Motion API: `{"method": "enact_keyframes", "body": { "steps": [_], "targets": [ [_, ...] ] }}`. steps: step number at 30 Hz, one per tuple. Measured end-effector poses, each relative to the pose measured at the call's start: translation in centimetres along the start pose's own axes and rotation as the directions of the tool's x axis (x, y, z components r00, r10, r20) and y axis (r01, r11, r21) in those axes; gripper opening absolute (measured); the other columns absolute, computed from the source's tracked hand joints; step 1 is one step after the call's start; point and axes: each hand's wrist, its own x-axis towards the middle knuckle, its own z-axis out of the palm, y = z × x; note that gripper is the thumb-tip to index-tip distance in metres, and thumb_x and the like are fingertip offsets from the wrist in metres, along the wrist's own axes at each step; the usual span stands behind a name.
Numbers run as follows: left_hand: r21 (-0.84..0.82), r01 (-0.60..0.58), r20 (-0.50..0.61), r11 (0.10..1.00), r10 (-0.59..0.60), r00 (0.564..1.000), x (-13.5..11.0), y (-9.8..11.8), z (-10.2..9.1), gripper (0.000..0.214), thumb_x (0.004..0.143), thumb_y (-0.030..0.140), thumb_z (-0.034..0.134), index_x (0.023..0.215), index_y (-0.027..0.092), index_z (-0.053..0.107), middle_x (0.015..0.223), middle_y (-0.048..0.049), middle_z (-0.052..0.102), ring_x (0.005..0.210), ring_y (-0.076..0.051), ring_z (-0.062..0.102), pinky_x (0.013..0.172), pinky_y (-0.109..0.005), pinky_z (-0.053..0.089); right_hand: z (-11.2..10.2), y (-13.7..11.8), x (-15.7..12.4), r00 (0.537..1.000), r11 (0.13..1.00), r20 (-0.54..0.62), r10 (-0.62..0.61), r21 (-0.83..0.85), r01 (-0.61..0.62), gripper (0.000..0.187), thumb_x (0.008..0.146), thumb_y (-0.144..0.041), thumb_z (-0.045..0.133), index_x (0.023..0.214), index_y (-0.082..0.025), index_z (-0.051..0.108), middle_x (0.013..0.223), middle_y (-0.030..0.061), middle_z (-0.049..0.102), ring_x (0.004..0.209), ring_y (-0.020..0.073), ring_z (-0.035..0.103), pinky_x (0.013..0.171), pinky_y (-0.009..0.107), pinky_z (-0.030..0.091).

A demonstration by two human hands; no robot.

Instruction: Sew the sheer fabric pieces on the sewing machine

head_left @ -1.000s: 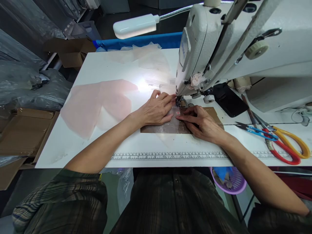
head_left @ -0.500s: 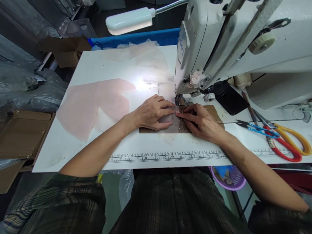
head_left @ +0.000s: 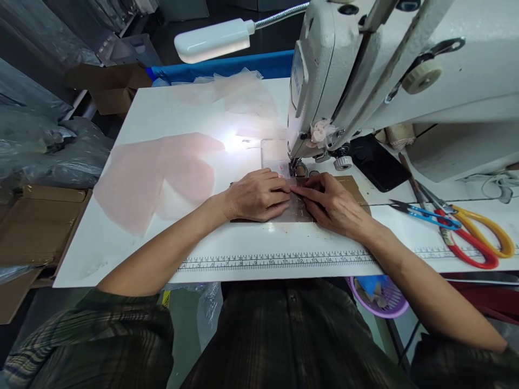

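At the sewing machine's presser foot [head_left: 293, 166], my left hand [head_left: 261, 195] lies palm down with its fingers drawn in, holding sheer pale fabric [head_left: 279, 215]. Just right of it, my right hand [head_left: 330, 202] is closed in a pinch at the edge of the same fabric. The fingertips of both hands nearly meet in front of the foot. Small pink marks show on the fabric beside the foot. Under the hands lies a brown covered patch [head_left: 352, 189] of the table. My fingers hide the exact grip points.
The sewing machine [head_left: 320, 70] stands at the right, a lamp [head_left: 213, 40] beyond it. Sheer pink cut pieces [head_left: 150, 162] lie on the white table [head_left: 101, 254]. A phone [head_left: 379, 162], blue snips [head_left: 430, 213] and red- and yellow-handled scissors [head_left: 472, 246] lie right. A ruler strip [head_left: 284, 263] runs along the front.
My left hand's spread fingers have drawn in, and the hand has shifted slightly toward me. My right hand stays almost where it was, its fingertips still at the fabric.
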Motion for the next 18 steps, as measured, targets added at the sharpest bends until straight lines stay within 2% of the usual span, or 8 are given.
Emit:
{"method": "enact_keyframes", "body": {
  "steps": [3,5,10,13,16,18],
  "targets": [
    [0.004,0.021,0.044,1.000,-0.022,0.999,-0.05,-0.06,-0.22,0.028,0.096,0.039,0.057,0.095,0.017,0.075,0.101,-0.0103,0.074,0.080,-0.020,0.064,0.075,-0.035,0.050,-0.12,-0.08,-0.02,1.000,1.000,-0.001,0.002,0.007,-0.002,0.038,0.098,-0.021,0.051,0.131,-0.027,0.069,0.110,0.0129,0.054,0.103,0.0262,0.058,0.091,0.046,0.055],
    [0.008,0.029,0.055,1.000,-0.030,0.998,-0.11,-0.12,-0.29,0.030,0.095,0.041,0.058,0.096,0.016,0.075,0.103,-0.0115,0.073,0.080,-0.020,0.063,0.075,-0.036,0.050,-0.17,-0.13,-0.03,1.000,1.000,0.001,0.002,0.004,-0.002,0.037,0.098,-0.021,0.051,0.130,-0.025,0.070,0.110,0.0139,0.054,0.103,0.0268,0.058,0.090,0.047,0.056],
    [0.035,0.050,0.047,0.998,-0.052,0.998,-0.20,-0.13,-0.18,0.030,0.095,0.038,0.058,0.107,0.015,0.073,0.108,-0.0126,0.072,0.084,-0.022,0.064,0.078,-0.037,0.050,-0.27,-0.22,-0.09,1.000,1.000,0.002,-0.010,-0.006,0.010,0.036,0.097,-0.020,0.052,0.128,-0.019,0.071,0.111,0.0161,0.056,0.105,0.0280,0.059,0.091,0.047,0.056],
    [0.036,0.051,0.028,0.998,-0.052,0.998,-0.13,0.02,-0.12,0.024,0.097,0.032,0.057,0.103,0.016,0.073,0.107,-0.0121,0.073,0.087,-0.021,0.065,0.079,-0.038,0.049,-0.21,-0.17,-0.10,1.000,1.000,-0.002,-0.009,-0.013,0.009,0.036,0.098,-0.021,0.052,0.129,-0.019,0.070,0.111,0.0155,0.056,0.105,0.0277,0.059,0.091,0.047,0.056],
    [-0.050,0.037,0.018,0.998,-0.036,0.999,-0.05,0.15,-0.35,0.020,0.096,0.023,0.056,0.088,0.017,0.073,0.095,-0.0090,0.073,0.082,-0.019,0.065,0.076,-0.034,0.050,-0.02,-0.05,-0.02,1.000,1.000,-0.013,-0.010,-0.020,0.010,0.035,0.098,-0.022,0.051,0.128,-0.019,0.070,0.110,0.0154,0.055,0.103,0.0274,0.059,0.089,0.047,0.057],
    [-0.170,0.031,0.032,0.985,-0.026,0.999,-0.04,0.10,-0.70,0.019,0.095,0.021,0.057,0.086,0.018,0.073,0.091,-0.0075,0.073,0.082,-0.017,0.066,0.075,-0.032,0.052,0.16,0.03,0.04,1.000,1.000,-0.028,-0.013,-0.027,0.012,0.035,0.098,-0.022,0.051,0.128,-0.018,0.070,0.109,0.0157,0.055,0.101,0.0273,0.058,0.088,0.048,0.057]
  ]
}}
